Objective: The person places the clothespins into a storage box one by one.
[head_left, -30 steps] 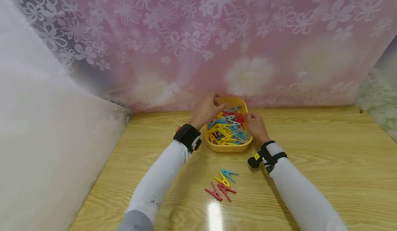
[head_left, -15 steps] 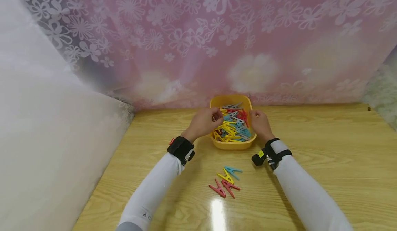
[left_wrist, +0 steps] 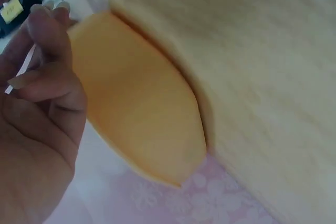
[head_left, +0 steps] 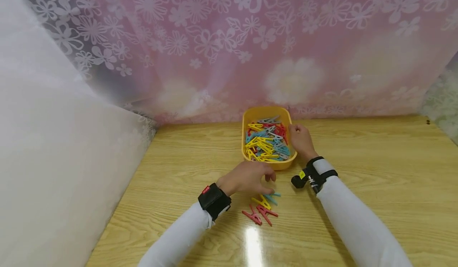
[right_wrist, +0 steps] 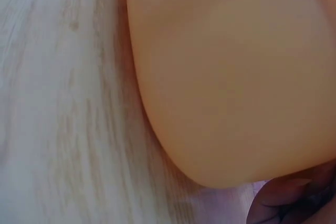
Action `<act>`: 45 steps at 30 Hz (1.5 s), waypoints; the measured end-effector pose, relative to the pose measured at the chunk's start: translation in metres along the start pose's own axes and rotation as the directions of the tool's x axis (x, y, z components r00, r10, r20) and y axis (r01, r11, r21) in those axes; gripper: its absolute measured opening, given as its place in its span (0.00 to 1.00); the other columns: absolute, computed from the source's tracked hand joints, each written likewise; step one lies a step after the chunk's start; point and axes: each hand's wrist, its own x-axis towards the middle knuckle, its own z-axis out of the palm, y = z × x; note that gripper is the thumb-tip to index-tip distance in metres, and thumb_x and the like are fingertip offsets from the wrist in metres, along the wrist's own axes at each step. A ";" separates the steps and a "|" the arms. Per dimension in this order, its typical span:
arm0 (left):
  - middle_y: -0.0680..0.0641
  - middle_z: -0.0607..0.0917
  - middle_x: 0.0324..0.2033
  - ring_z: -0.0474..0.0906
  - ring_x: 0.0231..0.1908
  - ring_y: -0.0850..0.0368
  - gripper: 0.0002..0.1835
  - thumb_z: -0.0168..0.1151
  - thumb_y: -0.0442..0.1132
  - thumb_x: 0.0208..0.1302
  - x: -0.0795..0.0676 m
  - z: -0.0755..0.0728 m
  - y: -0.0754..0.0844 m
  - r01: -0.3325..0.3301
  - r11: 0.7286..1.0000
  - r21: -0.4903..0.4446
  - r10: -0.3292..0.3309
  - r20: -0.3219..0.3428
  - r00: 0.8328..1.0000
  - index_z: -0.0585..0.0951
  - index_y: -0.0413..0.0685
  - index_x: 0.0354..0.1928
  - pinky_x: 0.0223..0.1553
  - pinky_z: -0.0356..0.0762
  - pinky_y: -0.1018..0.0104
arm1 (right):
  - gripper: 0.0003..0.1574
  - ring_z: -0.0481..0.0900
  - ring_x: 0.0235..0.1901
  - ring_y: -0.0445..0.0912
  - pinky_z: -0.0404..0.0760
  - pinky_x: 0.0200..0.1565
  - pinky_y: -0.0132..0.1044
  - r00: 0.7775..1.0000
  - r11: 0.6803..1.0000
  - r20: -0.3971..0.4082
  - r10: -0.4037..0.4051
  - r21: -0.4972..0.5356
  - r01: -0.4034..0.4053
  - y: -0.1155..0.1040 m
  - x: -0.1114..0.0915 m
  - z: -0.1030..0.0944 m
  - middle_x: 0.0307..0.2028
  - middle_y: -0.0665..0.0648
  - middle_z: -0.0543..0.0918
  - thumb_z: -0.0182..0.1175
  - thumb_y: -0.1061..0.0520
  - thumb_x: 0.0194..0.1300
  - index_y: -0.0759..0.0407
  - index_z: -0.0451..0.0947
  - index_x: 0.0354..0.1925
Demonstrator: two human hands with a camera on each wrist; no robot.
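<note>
My left hand (head_left: 248, 177) is between the yellow basket (head_left: 270, 166) and the loose clothespins on the table. In the left wrist view, its curled thumb and fingers pinch a thin pale strip (left_wrist: 26, 64), apparently a light grey clothespin; most of it is hidden. My right hand (head_left: 301, 139) grips the basket's right rim, fingers partly concealed by the wall in the right wrist view. Blue, red, yellow and grey clothespins (head_left: 262, 144) fill the basket. Below my left hand lie two red clothespins (head_left: 266, 213), a yellow clothespin (head_left: 262, 202) and a partly covered blue clothespin (head_left: 273, 198).
The wooden table (head_left: 193, 151) extends to both sides of the basket. A pink flowered curtain (head_left: 222, 60) hangs right behind it, and a white sheet (head_left: 64, 147) borders the left side.
My left hand has come out of the basket and moved toward me, over the loose clothespins. The right hand stays at the basket's rim.
</note>
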 end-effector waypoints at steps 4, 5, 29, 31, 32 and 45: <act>0.62 0.76 0.36 0.70 0.36 0.70 0.17 0.67 0.58 0.55 0.001 0.011 0.011 -0.048 0.995 0.089 0.043 0.060 0.997 0.82 0.59 0.43 0.35 0.67 0.77 | 0.32 0.66 0.44 0.55 0.64 0.41 0.40 1.000 1.000 -0.004 0.012 -0.010 -0.012 0.000 -0.001 -0.001 0.46 0.65 0.71 0.36 0.41 0.76 0.68 0.69 0.48; 0.62 0.76 0.37 0.70 0.37 0.70 0.17 0.67 0.58 0.55 0.001 0.014 0.013 -0.066 0.992 0.109 0.058 0.072 0.996 0.82 0.60 0.43 0.35 0.67 0.78 | 0.32 0.67 0.44 0.55 0.64 0.41 0.40 1.000 1.000 -0.004 0.013 -0.012 -0.013 0.000 -0.001 -0.001 0.46 0.65 0.71 0.36 0.41 0.76 0.68 0.68 0.48; 0.61 0.77 0.36 0.71 0.37 0.66 0.14 0.66 0.53 0.56 0.017 0.025 0.026 -0.054 0.966 0.252 0.029 0.102 0.994 0.83 0.60 0.42 0.39 0.69 0.73 | 0.28 0.66 0.38 0.53 0.64 0.36 0.39 1.000 1.000 -0.013 0.003 0.005 -0.003 0.000 -0.003 0.001 0.36 0.62 0.66 0.36 0.41 0.76 0.64 0.65 0.39; 0.62 0.76 0.34 0.71 0.34 0.68 0.13 0.67 0.53 0.55 0.017 0.025 0.026 -0.052 0.973 0.225 0.028 0.107 0.994 0.83 0.61 0.40 0.36 0.68 0.74 | 0.28 0.66 0.40 0.53 0.63 0.37 0.39 1.000 1.000 -0.017 0.002 0.009 -0.002 0.001 -0.003 0.001 0.37 0.62 0.66 0.36 0.41 0.76 0.65 0.66 0.40; 0.63 0.76 0.33 0.71 0.33 0.69 0.12 0.67 0.53 0.55 0.018 0.025 0.026 -0.057 0.979 0.196 0.036 0.109 0.993 0.83 0.61 0.40 0.35 0.68 0.75 | 0.29 0.65 0.40 0.53 0.63 0.37 0.39 1.000 1.000 -0.020 0.002 0.009 -0.002 0.001 -0.004 0.001 0.38 0.62 0.67 0.36 0.40 0.76 0.65 0.66 0.41; 0.59 0.82 0.36 0.78 0.38 0.64 0.15 0.68 0.49 0.59 0.023 -0.052 -0.007 -0.112 0.910 -0.400 0.039 -0.185 0.982 0.83 0.48 0.44 0.41 0.74 0.74 | 0.25 0.66 0.30 0.51 0.65 0.33 0.39 0.994 0.995 -0.046 -0.097 -0.003 0.097 0.002 -0.005 0.001 0.29 0.61 0.67 0.39 0.45 0.77 0.64 0.65 0.33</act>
